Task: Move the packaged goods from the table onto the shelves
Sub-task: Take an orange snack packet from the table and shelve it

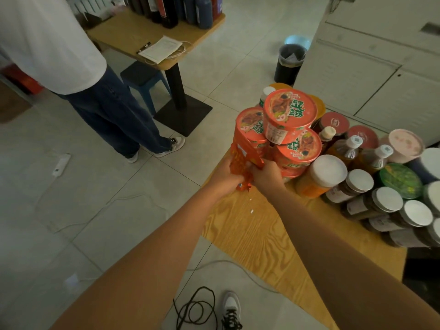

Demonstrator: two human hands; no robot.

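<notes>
Both my hands grip flat orange snack packets (242, 160) at the left corner of the wooden table (257, 234). My left hand (226, 177) holds the packets from the left, and my right hand (266, 173) pinches them from the right. Just behind the packets stand stacked orange instant noodle cups (289, 113), one on top of two others. To their right the table is crowded with jars with white lids (381, 198), drink bottles (350, 148) and lidded tubs (402, 144).
A person in a white shirt and jeans (71, 67) stands at the left by a second wooden table (142, 32) holding dark bottles and papers. A black bin (289, 63) sits by white cabinets (381, 55). Cables (195, 308) and a power strip (60, 164) lie on the tiled floor.
</notes>
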